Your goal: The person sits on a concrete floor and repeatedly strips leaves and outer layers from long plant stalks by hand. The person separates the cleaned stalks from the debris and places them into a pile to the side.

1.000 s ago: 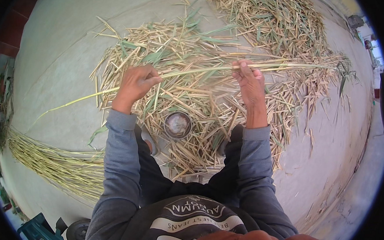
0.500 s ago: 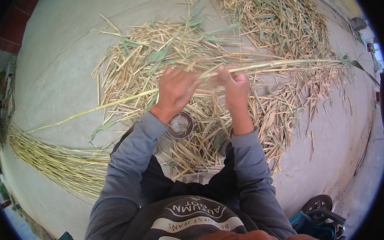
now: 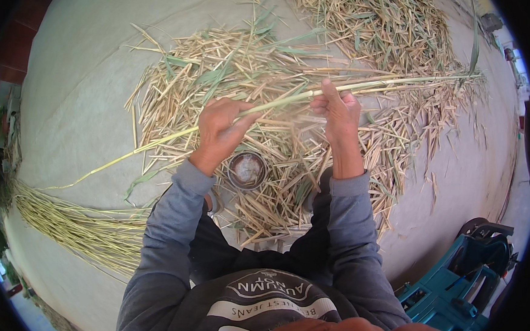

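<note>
A long, pale green stalk [image 3: 288,100] runs across in front of me, its thin yellowish end at the left and a dark green leaf at its right end. My left hand [image 3: 220,129] is closed round its middle, thumb laid along it. Further right, my right hand [image 3: 339,112] pinches the same stalk between thumb and fingers. Below the hands a small round container [image 3: 246,170] with greyish-white contents sits among dry, stripped leaf sheaths [image 3: 211,78]. At left lies a bundle of thin, yellow-green stalks [image 3: 80,222], its near end hidden by my left arm.
A larger heap of dry sheaths and leaves [image 3: 390,30] lies at the far right on the concrete floor [image 3: 79,98]. A teal vehicle [image 3: 454,281] stands behind me at lower right. My feet rest at the near edge of the litter.
My hands have moved apart along the stalk, left hand leftward and right hand rightward. The leaf at the stalk's right end now points up. More of the teal vehicle shows.
</note>
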